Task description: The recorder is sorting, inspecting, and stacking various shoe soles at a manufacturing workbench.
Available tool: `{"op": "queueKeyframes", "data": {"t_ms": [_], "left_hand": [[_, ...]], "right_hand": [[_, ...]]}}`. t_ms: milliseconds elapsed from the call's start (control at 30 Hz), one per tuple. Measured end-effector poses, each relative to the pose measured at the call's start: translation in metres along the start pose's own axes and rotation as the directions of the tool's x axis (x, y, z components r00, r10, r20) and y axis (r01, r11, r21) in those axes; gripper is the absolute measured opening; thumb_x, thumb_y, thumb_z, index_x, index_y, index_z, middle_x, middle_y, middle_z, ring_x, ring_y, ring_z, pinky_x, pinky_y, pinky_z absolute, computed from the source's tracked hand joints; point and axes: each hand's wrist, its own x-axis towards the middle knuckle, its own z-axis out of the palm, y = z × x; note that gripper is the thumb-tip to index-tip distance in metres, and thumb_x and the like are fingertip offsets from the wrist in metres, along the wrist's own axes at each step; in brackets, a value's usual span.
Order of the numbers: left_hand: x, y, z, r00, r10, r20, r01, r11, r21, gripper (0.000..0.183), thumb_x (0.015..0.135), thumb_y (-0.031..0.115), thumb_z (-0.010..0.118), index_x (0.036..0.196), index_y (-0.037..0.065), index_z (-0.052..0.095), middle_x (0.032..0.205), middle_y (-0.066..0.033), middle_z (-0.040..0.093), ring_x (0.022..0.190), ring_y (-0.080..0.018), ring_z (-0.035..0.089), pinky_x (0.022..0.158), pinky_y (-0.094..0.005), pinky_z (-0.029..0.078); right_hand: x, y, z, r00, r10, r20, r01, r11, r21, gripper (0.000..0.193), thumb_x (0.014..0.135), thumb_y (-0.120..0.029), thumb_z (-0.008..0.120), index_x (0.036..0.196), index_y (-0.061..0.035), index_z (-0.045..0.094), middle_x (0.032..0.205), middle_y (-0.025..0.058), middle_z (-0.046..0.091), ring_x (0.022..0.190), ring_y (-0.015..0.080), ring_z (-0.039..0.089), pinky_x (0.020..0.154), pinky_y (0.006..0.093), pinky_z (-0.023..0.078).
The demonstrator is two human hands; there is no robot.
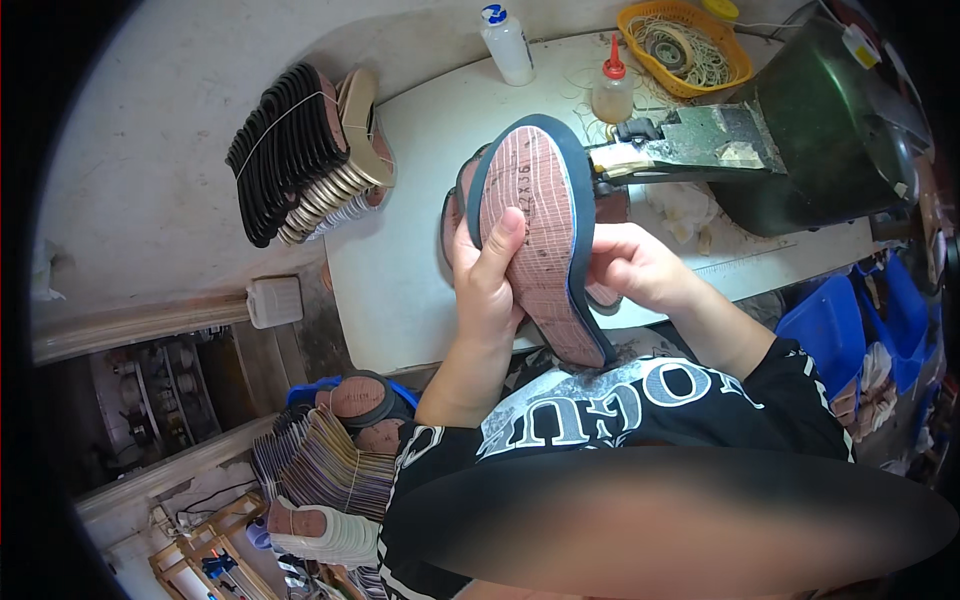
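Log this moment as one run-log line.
left hand: grips shoe sole, thumb on face | right hand: holds sole's right edge | sole: upright above white table | nearby: bundled soles, glue bottle

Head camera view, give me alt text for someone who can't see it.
Both hands, left hand and right hand, hold a reddish shoe insole with a dark blue rim upright over a white table. A bundle of insoles lies at left.

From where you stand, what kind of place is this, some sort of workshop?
Most likely a small shoemaking workshop. Both hands hold a shoe sole with a dark rim. A bundle of tied soles lies on the white workbench, more stacked soles sit below, and glue bottles stand by a dark machine.
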Motion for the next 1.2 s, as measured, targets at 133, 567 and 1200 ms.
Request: {"op": "queueKeyframes", "data": {"t_ms": [133,567,1200], "left_hand": [[0.008,-0.004,0.028,1.0,-0.03,-0.004,0.029,0.997,-0.072,0.036,0.09,0.015,0.062,0.121,-0.003,0.052,0.107,-0.0105,0.063,0.094,-0.0173,0.063,0.085,-0.0298,0.05],[0.025,-0.04,0.035,0.876,0.466,-0.122,-0.303,0.73,0.613,0.048,0.092,0.019,0.062,0.128,-0.004,0.042,0.119,-0.0112,0.054,0.105,-0.0165,0.053,0.093,-0.0298,0.042],[0.09,-0.046,0.032,0.984,0.044,-0.175,0.009,0.957,0.29,0.036,0.089,0.018,0.063,0.116,-0.003,0.054,0.111,-0.0104,0.06,0.103,-0.0173,0.057,0.091,-0.0304,0.045]], "right_hand": [[0.005,0.01,-0.012,0.999,-0.047,0.018,0.043,0.984,0.175,0.035,0.079,-0.004,0.07,0.113,0.0007,0.061,0.104,0.0067,0.065,0.086,0.0115,0.062,0.075,0.0246,0.051],[-0.003,-0.05,-0.005,0.925,-0.324,-0.199,-0.026,0.469,-0.883,0.02,0.084,-0.014,0.069,0.077,0.0049,0.065,0.066,0.0046,0.065,0.057,0.0091,0.055,0.054,0.0254,0.045],[-0.027,-0.039,-0.029,0.843,-0.071,-0.533,0.031,0.996,-0.084,0.052,0.1,-0.042,0.044,0.096,0.0058,0.066,0.074,0.0033,0.066,0.057,0.0015,0.055,0.053,0.0149,0.044]]}}
